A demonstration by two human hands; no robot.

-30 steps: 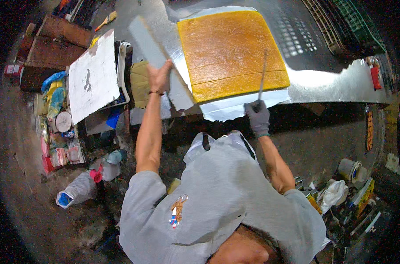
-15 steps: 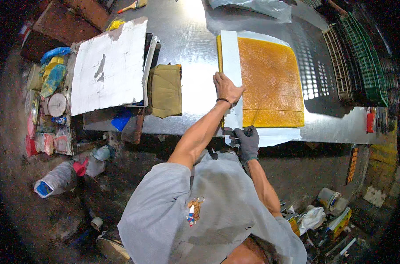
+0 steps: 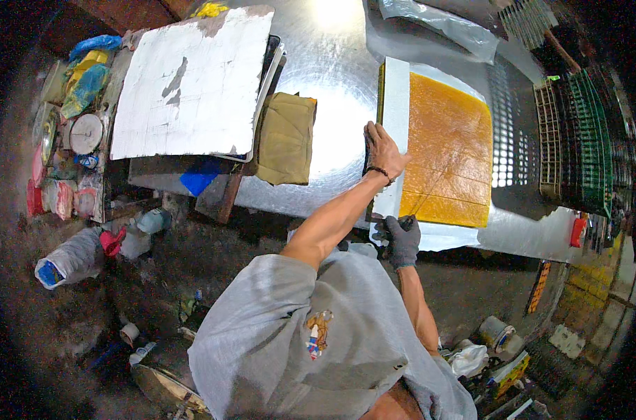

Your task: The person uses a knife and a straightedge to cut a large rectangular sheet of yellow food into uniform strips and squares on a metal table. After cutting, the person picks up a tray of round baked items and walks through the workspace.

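The person's bare left hand (image 3: 382, 148) is pressing flat on a white board (image 3: 393, 133) lying along the orange slab (image 3: 450, 159), while the gloved right hand (image 3: 402, 240) is gripping a knife (image 3: 406, 222) at the slab's near edge on the metal table (image 3: 332, 91).

Orange-yellow slab (image 3: 447, 150), white straightedge (image 3: 393, 133), grey glove (image 3: 402, 241), olive cloth (image 3: 286, 136), silver table (image 3: 332, 77)

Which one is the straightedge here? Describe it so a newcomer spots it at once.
Start at the shiny metal table and find the big orange slab on its right half. The straightedge is the long white strip lying along the slab's left edge, pressed down by the bare left hand. The white board further left is far wider and paint-chipped.
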